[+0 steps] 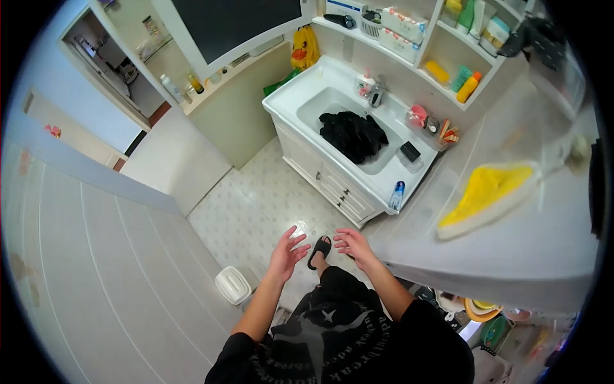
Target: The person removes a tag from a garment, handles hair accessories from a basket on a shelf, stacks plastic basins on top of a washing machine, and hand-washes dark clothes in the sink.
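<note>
My left hand (287,254) is held out in front of my body over the tiled floor, fingers apart and nothing in them. To its right, my right hand (355,248) is raised at about the same height, also with spread fingers and no object. Both hands are short of the white sink (306,114), touching nothing. In the basin lies a bunched heap of black cloth (353,136). A soap pump bottle (365,84) stands behind the basin beside the chrome faucet (375,97).
On the counter's right are a black block in a soap dish (410,152), a blue-labelled tube (397,194) and cups. A yellow-and-white cloth (486,195) hangs at right. A white lidded bin (233,285) stands at lower left. Wall shelves (427,64) hold bottles and tissue packs.
</note>
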The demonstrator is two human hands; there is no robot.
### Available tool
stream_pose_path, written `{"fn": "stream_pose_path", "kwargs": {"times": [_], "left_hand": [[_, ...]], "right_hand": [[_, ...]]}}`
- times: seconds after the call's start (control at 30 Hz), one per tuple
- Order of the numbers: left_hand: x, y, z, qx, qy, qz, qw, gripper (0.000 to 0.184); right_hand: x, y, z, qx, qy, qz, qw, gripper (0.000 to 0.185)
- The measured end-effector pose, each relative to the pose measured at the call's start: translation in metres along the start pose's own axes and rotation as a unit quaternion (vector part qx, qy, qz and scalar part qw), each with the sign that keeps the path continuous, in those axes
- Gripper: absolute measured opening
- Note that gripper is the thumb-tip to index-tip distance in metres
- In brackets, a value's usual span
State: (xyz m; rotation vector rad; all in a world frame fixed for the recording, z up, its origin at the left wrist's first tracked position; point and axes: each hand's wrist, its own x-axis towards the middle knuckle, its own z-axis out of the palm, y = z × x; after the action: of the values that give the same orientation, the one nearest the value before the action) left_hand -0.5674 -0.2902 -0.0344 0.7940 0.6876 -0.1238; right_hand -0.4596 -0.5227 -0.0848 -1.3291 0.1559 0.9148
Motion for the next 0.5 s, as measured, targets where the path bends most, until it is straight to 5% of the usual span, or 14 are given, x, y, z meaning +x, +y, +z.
{"fn": "stream_pose_path", "kwargs": {"times": [0.5], "left_hand": [[0.23, 0.165, 0.04, 0.168, -0.022, -0.044, 0.984, 0.066]], "right_hand": [[0.129, -0.056, 0.012, 0.094, 0.178, -0.033, 0.979, 0.036]]}}
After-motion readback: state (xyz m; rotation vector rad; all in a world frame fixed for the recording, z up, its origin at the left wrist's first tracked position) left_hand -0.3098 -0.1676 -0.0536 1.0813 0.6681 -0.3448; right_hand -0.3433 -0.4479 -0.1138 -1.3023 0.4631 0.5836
